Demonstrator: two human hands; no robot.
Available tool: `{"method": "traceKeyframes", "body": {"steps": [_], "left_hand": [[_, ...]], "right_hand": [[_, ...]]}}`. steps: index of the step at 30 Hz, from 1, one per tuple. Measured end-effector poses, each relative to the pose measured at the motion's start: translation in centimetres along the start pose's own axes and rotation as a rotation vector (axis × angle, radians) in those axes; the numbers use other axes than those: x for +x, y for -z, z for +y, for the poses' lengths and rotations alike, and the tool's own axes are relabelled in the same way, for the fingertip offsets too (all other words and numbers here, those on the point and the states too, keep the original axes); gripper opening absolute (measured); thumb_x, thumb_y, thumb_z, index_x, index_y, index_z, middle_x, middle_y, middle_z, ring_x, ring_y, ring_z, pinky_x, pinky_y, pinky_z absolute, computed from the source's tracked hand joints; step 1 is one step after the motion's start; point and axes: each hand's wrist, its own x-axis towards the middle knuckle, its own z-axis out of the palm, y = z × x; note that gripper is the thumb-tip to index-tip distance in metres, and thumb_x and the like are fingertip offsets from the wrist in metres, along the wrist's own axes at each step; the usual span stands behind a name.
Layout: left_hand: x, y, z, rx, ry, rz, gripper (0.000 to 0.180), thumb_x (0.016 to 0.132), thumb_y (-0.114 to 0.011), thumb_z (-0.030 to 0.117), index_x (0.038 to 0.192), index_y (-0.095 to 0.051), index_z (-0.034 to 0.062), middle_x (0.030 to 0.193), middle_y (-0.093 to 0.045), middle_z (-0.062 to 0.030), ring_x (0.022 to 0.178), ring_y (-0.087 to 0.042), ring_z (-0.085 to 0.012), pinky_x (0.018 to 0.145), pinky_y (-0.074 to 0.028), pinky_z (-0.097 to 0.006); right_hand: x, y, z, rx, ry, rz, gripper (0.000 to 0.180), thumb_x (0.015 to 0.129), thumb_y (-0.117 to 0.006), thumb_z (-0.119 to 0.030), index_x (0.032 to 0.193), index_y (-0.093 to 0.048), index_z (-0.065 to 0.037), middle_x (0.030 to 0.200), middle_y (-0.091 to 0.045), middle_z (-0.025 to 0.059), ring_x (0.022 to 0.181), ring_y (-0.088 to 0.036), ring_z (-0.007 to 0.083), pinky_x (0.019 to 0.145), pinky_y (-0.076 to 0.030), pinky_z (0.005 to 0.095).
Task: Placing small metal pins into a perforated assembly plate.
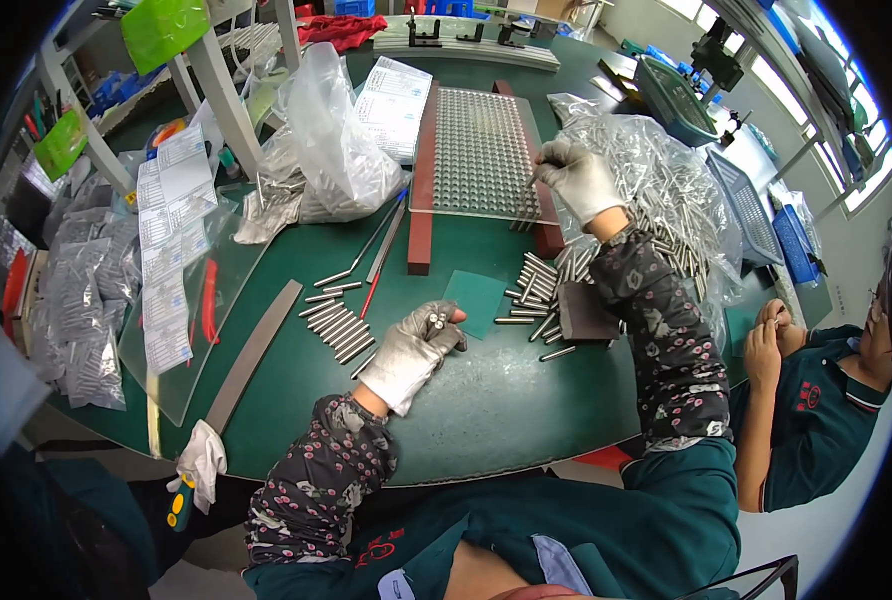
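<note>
My left hand, in a white glove, is closed around several short metal pins whose round ends show by the thumb. Beside it a row of similar pins lies on the table. My right hand, also gloved, is at the right edge of a clear plate with rows of round holes. Its fingers pinch what looks like a thin metal pin, mostly hidden by them. Two red-brown bars support the plate. Below my right forearm lies a loose heap of pins next to a dark block.
Plastic bags of pins spread on the right, near a blue basket. A clear bag and paper sheets lie left. A grey-brown strip reaches the front edge. Another person sits at the right.
</note>
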Motion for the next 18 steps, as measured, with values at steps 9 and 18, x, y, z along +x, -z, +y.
{"method": "traceKeyframes", "body": {"steps": [9, 18], "left_hand": [[0.1, 0.2, 0.0, 0.023, 0.013, -0.014, 0.020, 0.083, -0.052, 0.007, 0.103, -0.052, 0.0046, 0.072, -0.058, -0.0012, 0.046, -0.039, -0.0016, 0.037, -0.030, -0.015], [0.3, 0.3, 0.1, 0.010, 0.045, -0.024, 0.020, 0.083, -0.051, 0.008, 0.103, -0.051, 0.0045, 0.072, -0.058, -0.0018, 0.045, -0.040, -0.0016, 0.037, -0.031, -0.015]], "right_hand": [[0.1, -1.3, 0.0, -0.139, 0.012, -0.139, 0.015, 0.068, -0.060, -0.019, 0.082, -0.063, -0.012, 0.076, -0.061, 0.0118, 0.071, -0.059, 0.0282, 0.065, -0.047, 0.0350], [-0.6, -1.7, -0.4, -0.279, 0.060, -0.145, 0.014, 0.071, -0.058, -0.018, 0.083, -0.063, -0.013, 0.084, -0.060, 0.0092, 0.079, -0.057, 0.0265, 0.070, -0.045, 0.0360]]}}
